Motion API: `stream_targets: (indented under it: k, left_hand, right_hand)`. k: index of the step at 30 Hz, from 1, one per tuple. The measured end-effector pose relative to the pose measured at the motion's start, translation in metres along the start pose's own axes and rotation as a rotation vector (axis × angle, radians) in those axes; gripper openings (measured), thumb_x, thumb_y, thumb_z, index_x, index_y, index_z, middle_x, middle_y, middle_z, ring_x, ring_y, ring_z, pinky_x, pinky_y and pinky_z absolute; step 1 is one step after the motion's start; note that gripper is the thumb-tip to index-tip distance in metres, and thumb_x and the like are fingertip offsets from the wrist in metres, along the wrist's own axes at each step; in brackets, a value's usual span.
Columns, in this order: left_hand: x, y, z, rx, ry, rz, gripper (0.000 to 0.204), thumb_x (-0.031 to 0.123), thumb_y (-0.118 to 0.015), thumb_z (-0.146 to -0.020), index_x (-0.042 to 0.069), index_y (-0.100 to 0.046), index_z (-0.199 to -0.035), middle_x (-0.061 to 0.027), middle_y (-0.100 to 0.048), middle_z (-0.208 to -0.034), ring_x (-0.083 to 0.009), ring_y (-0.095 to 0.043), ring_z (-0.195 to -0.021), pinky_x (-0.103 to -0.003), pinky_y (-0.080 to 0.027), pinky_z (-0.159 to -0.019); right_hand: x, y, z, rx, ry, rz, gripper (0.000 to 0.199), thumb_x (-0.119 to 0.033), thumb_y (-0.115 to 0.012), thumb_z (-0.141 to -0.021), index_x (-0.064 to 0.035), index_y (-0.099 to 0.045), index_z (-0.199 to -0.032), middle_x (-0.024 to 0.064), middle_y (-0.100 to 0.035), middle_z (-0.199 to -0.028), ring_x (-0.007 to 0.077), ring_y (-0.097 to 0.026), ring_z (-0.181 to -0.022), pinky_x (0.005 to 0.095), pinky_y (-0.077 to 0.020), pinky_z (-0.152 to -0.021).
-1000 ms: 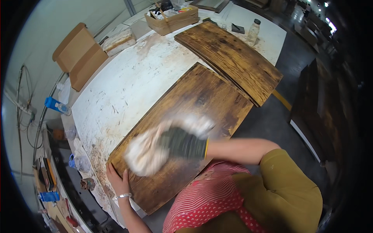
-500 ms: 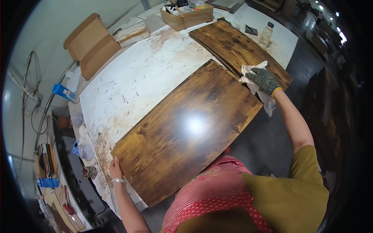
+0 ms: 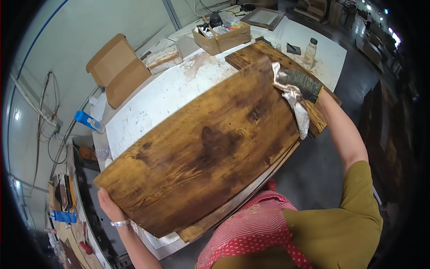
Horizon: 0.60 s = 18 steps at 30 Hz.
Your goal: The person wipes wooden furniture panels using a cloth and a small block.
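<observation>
Two hands hold the broad brown wood-grain board (image 3: 201, 148) by its opposite ends, tilted above a second board (image 3: 197, 231) whose edge shows along the near side, with the white table (image 3: 148, 116) beyond. The bare left hand (image 3: 110, 205) is clasped on the left end, the rest of its fingers hidden beneath. The gloved right hand (image 3: 304, 85) has a bunched pale cloth (image 3: 293, 101) in its grasp, pressed to the right end toward the far corner; whether its fingers also curl under the board cannot be told. The board looks stiff and flat, probably weighty for its breadth, so a grip at both ends should keep it balanced better than one hand on a long side. Its smooth face may be slippery, and the cloth between glove and wood could loosen the right-hand hold. The panel itself seems sturdy, though corners and finish would likely mark if knocked against the stacked boards (image 3: 251, 54) at the far right; the short edges are the sounder places to hold.
</observation>
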<state>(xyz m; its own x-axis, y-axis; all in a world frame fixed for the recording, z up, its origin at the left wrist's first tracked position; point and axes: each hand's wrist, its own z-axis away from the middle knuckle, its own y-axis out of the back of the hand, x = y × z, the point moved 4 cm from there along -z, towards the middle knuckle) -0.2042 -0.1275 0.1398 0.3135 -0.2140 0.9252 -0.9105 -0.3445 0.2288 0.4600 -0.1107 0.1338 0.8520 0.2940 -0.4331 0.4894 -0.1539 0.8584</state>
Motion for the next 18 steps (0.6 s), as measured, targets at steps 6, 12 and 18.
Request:
stream_targets:
  k: [6, 12, 18]
  left_hand:
    - [0.043, 0.034, 0.016, 0.109, -0.177, 0.265, 0.041, 0.029, -0.044, -0.096, 0.002, -0.039, -0.126, -0.01, -0.051, -0.121, -0.0182, -0.049, -0.107, -0.031, -0.041, -0.091]
    - [0.04, 0.037, 0.084, -0.014, -0.277, -0.452, 0.019, 0.009, -0.051, -0.082, -0.004, -0.06, -0.092, -0.008, -0.051, -0.088, -0.0196, -0.05, -0.081, -0.031, -0.041, -0.078]
    - [0.006, 0.031, 0.169, -0.475, 0.222, -0.394, 0.039, 0.002, -0.058, -0.076, 0.002, -0.056, -0.114, -0.0088, -0.057, -0.103, -0.019, -0.056, -0.095, -0.027, -0.045, -0.082]
  right_hand:
    - [0.014, 0.043, 0.014, 0.218, -0.149, -0.643, 0.031, -0.019, -0.058, -0.086, -0.0033, -0.056, -0.113, 0.0064, -0.058, -0.107, 0.0165, -0.053, -0.099, 0.0291, -0.0422, -0.089]
    - [0.003, 0.003, 0.088, 0.23, -0.319, -0.643, 0.035, -0.012, -0.047, -0.091, 0.001, -0.048, -0.123, 0.0129, -0.054, -0.121, 0.0192, -0.053, -0.108, 0.0307, -0.0435, -0.094]
    - [0.063, -0.048, 0.171, 0.317, -0.339, -0.466, 0.03, -0.018, -0.057, -0.086, 0.0, -0.056, -0.11, 0.0074, -0.062, -0.096, 0.0196, -0.059, -0.092, 0.0314, -0.0478, -0.081]
